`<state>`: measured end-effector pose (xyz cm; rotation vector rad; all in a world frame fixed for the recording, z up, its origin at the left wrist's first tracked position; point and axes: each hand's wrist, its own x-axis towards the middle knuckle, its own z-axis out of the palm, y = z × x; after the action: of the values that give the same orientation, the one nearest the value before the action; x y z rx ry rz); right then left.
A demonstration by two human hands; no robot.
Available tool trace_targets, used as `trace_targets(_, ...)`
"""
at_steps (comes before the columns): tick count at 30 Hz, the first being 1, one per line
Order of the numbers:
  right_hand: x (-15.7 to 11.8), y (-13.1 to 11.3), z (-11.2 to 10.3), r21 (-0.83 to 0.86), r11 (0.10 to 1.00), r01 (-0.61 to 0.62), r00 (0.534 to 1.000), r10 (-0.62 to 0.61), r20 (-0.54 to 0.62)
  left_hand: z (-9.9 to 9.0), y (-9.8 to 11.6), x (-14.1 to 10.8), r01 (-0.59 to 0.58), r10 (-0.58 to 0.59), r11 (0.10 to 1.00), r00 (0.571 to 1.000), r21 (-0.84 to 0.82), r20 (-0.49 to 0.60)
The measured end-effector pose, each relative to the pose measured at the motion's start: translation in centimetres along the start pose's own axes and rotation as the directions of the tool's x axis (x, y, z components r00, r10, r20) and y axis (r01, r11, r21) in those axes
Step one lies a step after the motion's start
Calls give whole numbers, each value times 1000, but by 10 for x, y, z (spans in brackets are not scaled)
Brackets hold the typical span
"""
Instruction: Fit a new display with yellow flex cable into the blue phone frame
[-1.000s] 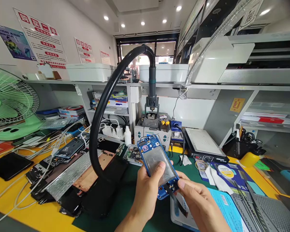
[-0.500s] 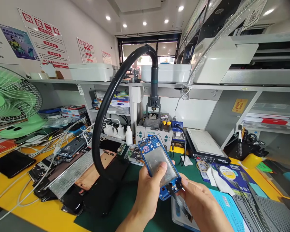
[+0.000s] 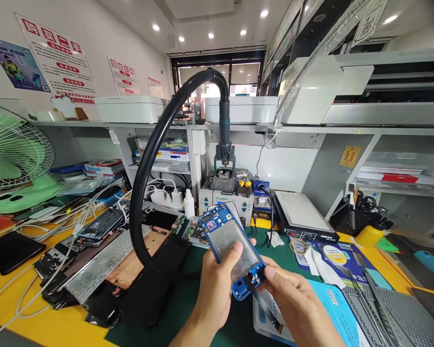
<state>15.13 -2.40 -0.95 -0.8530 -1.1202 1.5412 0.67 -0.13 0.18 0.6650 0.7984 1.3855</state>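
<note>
One blue phone frame (image 3: 235,243), with a grey metal panel: being held aloft over the green mat (image 3: 181,308), tilting with its top end toward the upper left. One left hand (image 3: 215,286): gripping the frame by its left edge, the thumb lying across the grey panel and a fingertip showing past the opposite edge. One right hand (image 3: 292,294): closing thumb and fingers on the lower right corner of the same frame. One dark ribbon cable (image 3: 262,304): hanging from the lower end of the frame, passing in front of a clear plastic case (image 3: 258,323). One light-blue packet (image 3: 338,311): lying partly behind the right hand, with metal tweezers (image 3: 361,301) resting beside it on a grey perforated mat (image 3: 414,311). One black hose (image 3: 141,159): arching above the left part of the surface (image 3: 72,330) and leading to an upright handpiece (image 3: 224,120), which is sitting over a pale control unit (image 3: 210,200). One white bottle (image 3: 189,205): standing just left of that unit. One tray of circuit boards (image 3: 196,232): lying in front of the bottle. One flat plate device (image 3: 304,217): sitting at the right rear. One copper-coloured panel (image 3: 137,260) and one silvery strip (image 3: 94,272): lying side by side among dark parts at left. One black slab (image 3: 12,251): lying near the left edge. One green fan (image 3: 18,154): standing behind it.
</note>
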Motion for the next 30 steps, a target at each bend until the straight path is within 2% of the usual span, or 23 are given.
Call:
trace_targets(4, -1, 2, 0, -8, 1000, 4, 1000, -4, -27, 1, -1, 0, 4, -4, 1000, 1000, 2, 9)
trace_targets(10, 1, 1, 0, -66, 997, -34, 999, 34, -7, 1, -3, 0, -3, 3, 1000, 1000, 8, 17)
trace_targets(14, 1, 0, 2, -46, 998, -35, 999, 36, 0, 2, -2, 0, -10, 10, 1000, 1000, 13, 4)
trace_targets(19, 0, 2, 0, -61, 997, -51, 995, 45, -91, 2, 0, -1, 2, -2, 1000, 1000, -6, 7)
trace_targets(26, 0, 4, -4, -227, 973, 49, 967, -102, -231, 3, 1, -2, 4, -4, 1000, 1000, -22, 12)
trace_targets(30, 2, 2, -3, -272, 962, 5, 951, -88, -295, 3, 1, -2, 33, -33, 999, 999, -37, -7)
